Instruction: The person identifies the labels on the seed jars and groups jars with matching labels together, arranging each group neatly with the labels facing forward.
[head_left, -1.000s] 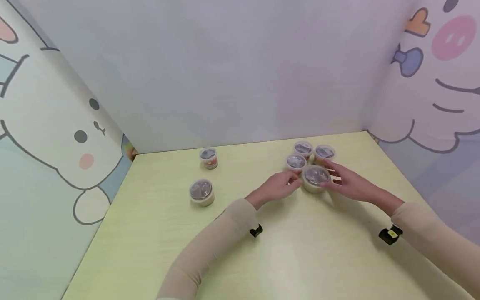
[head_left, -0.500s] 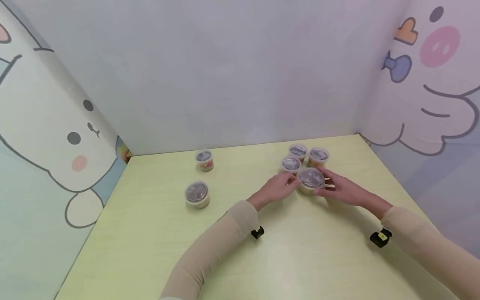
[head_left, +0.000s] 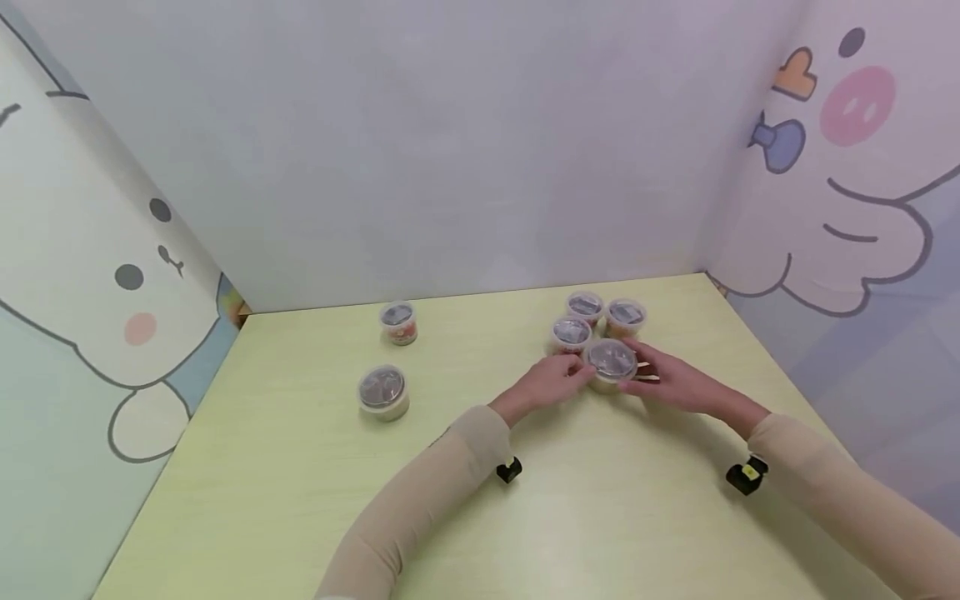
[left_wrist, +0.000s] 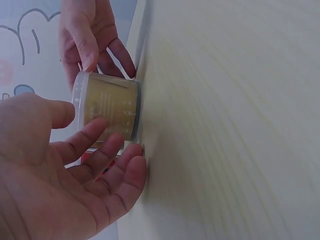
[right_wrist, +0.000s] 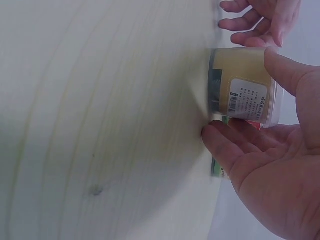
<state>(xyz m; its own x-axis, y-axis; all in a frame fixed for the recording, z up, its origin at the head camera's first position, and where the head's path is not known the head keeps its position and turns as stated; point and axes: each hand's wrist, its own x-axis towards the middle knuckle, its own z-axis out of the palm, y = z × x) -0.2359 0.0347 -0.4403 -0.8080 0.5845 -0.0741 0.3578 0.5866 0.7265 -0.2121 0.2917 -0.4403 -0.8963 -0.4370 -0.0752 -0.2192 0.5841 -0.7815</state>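
Note:
A round lidded tub (head_left: 611,360) with a tan-coloured body and a clear lid stands upright on the table, between both hands. My right hand (head_left: 671,382) holds it from the right, its thumb at the lid rim and fingers around the far side. On the left side, my left hand (head_left: 551,383) is up against it with relaxed, slightly bent fingers; whether they press is hard to tell. Close behind the tub sit three smaller lidded cups: a left one (head_left: 572,332), a back one (head_left: 585,305) and a right one (head_left: 626,317). A printed label (right_wrist: 247,99) shows on the tub's side in the right wrist view.
Left on the pale yellow table (head_left: 300,500) stand a similar wide tub (head_left: 383,392) and, behind it, a small printed cup (head_left: 398,322). A plain back wall (head_left: 450,167) and cartoon-printed side walls bound the table.
The head view has panned right, shifting everything leftward in it. Both hands have closed in slightly on the tub, and the right thumb has slid from the lid to its edge. The tubs stay put.

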